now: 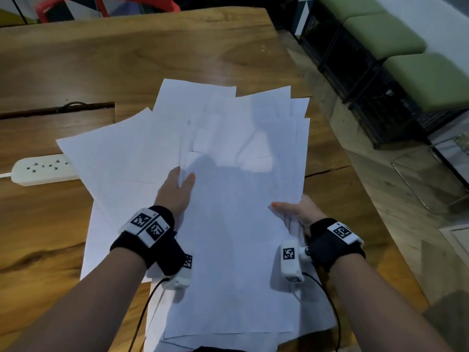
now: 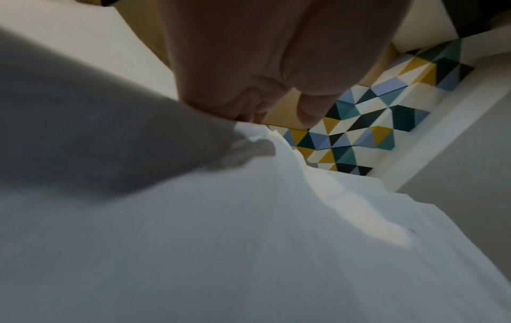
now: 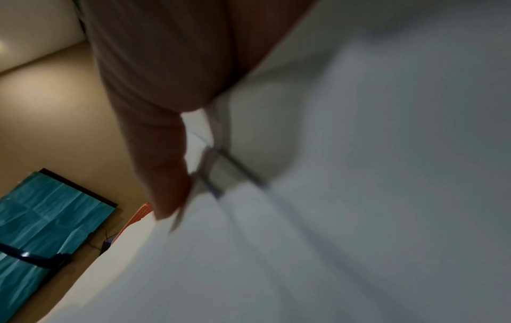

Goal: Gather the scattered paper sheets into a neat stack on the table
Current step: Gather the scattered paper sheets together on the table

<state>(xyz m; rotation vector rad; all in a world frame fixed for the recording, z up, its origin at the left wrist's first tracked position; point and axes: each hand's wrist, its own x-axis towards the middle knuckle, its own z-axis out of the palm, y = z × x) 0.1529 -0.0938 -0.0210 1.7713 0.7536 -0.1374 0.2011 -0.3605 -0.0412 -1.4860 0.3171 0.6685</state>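
Several white paper sheets [image 1: 228, 148] form a loose, fanned pile over the wooden table [image 1: 127, 59], their corners sticking out at different angles. My left hand [image 1: 184, 176] grips the left side of the upper sheets, thumb on top and fingers tucked beneath. On the pile's right edge my right hand [image 1: 286, 208] pinches the sheets, its thumb above and its fingers hidden below. The left wrist view shows fingers [image 2: 249, 65] pressed into bent paper [image 2: 249, 240]. The blurred right wrist view shows my thumb [image 3: 155, 131] along the paper's [image 3: 359, 196] edge.
A white power strip [image 1: 43, 171] lies at the left, partly under the sheets. Behind it is a cable slot [image 1: 58, 110] in the table. The table's right edge [image 1: 330, 138] runs close to the pile. Green cushioned crates [image 1: 406, 47] stand beyond it, and a red chair [image 1: 76, 8] at the far side.
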